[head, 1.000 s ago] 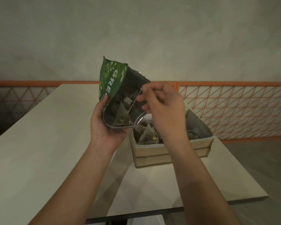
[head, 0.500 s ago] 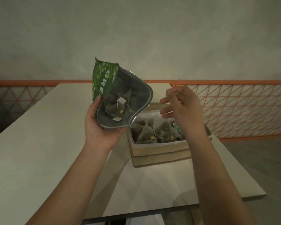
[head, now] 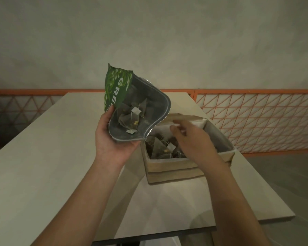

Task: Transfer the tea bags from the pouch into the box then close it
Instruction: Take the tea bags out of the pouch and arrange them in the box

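A: Status of hands?
B: Left hand (head: 114, 139) grips the green tea pouch (head: 132, 110); right hand (head: 190, 139), fingers loosely curled, grip unclear, hovers over the box (head: 172, 167).
A: Risk?
B: The tilted pouch may spill tea bags (head: 130, 118) onto the table (head: 43, 157).

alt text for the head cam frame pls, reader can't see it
The left hand holds an open green pouch of tea bags, tilted over an open box on a table. The right hand reaches over tea bags in the box.

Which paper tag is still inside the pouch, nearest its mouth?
The lower tag, hanging near the pouch rim by the left hand; the other sits higher.
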Demonstrator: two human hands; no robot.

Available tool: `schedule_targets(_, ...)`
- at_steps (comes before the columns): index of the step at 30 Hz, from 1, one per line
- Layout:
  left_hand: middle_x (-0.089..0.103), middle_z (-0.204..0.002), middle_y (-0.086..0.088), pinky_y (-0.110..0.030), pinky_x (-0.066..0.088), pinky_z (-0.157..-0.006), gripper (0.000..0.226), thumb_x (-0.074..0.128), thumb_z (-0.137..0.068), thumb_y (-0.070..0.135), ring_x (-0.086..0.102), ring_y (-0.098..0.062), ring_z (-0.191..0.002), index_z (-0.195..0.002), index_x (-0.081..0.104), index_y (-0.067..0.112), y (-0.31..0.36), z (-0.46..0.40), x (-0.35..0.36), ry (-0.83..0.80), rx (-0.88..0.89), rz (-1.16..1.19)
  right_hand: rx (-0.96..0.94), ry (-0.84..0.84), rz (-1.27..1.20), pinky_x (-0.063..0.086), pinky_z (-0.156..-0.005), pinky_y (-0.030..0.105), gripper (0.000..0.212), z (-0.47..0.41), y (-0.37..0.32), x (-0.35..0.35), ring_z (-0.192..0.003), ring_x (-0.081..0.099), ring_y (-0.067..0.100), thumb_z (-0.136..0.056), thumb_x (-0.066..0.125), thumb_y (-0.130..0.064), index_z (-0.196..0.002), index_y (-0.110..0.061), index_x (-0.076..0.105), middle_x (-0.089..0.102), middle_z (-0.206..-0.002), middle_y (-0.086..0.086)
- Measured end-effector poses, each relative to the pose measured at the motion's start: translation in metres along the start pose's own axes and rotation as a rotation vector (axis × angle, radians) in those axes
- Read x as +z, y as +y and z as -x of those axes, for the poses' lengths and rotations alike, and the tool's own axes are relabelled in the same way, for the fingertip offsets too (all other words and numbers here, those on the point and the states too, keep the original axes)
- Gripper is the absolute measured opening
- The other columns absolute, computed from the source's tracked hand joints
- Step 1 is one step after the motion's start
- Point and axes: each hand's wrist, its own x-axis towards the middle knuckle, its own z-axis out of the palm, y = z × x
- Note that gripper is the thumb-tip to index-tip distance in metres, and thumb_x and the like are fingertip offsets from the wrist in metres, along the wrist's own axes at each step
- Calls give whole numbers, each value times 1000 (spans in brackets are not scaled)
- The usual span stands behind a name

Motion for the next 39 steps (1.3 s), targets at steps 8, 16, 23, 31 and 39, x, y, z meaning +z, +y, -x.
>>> schedule_targets(8,50,-150,-10,-38,58,-87,56,47,-98,44,54,-29,-131,-146,52,16,-1,-1,-2,49,9,-20,-475,487,-153,44,-73,24,13,17,-65,-1,-81,54,12,-85,65,-18,-96,-19,73,62,-83,-8)
schedule_targets(16,50,-151,-9,-39,27,-121,56,60,-86,39,44,-26,-142,-134,62,10,-6,2,1,120,46,-50,-324,269,516,33,-89,39,37,-3,-95,29,-106,50,28,-86,62,-46,-106,-16,71,64,-109,6)
schedule_targets(23,61,-137,-9,-36,47,-100,44,55,-90,41,61,-26,-120,-119,72,13,-2,1,0,120,60,-96,-336,398,370,36,-85,38,15,-6,-92,32,-93,58,25,-82,66,-31,-86,-21,76,71,-90,1)
schedule_targets(31,69,-125,-12,-36,59,-76,43,47,-98,41,71,-28,-102,-113,75,13,-3,2,4,81,63,-69,-257,385,-563,57,-64,34,3,-6,-96,7,-64,64,5,-89,69,-21,-89,-20,71,69,-73,-9)
schedule_targets(39,56,-145,-13,-42,56,-95,51,46,-98,44,54,-32,-133,-139,59,14,-2,-1,2,40,28,-20,-287,465,-1034,58,-60,33,9,10,-90,-24,-64,69,28,-96,60,-13,-102,-6,61,70,-89,13)
